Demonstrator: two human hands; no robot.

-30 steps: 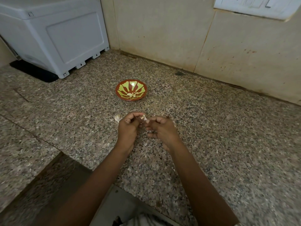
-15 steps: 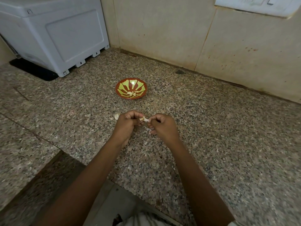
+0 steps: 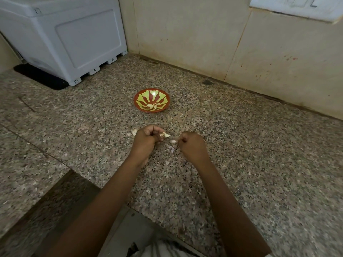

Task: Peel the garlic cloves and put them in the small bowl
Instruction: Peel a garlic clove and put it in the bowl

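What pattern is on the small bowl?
Yellow-green rays on red-brown bowl, clearest in the head view.

A pale, bare clove (image 3: 166, 135) juts from the left hand (image 3: 146, 140), which pinches it with the tip pointing right. The right hand (image 3: 191, 145) pinches a skin scrap (image 3: 173, 141). A second clove (image 3: 135, 131) lies on the surface just left of the left hand. Beyond stands the bowl (image 3: 164, 98), upright, red-brown with yellow-green rays, with pale cloves (image 3: 152, 106) at its bottom.

Red-and-yellow rayed bowl (image 3: 151, 101); speckled grey-brown counter (image 3: 259, 154)
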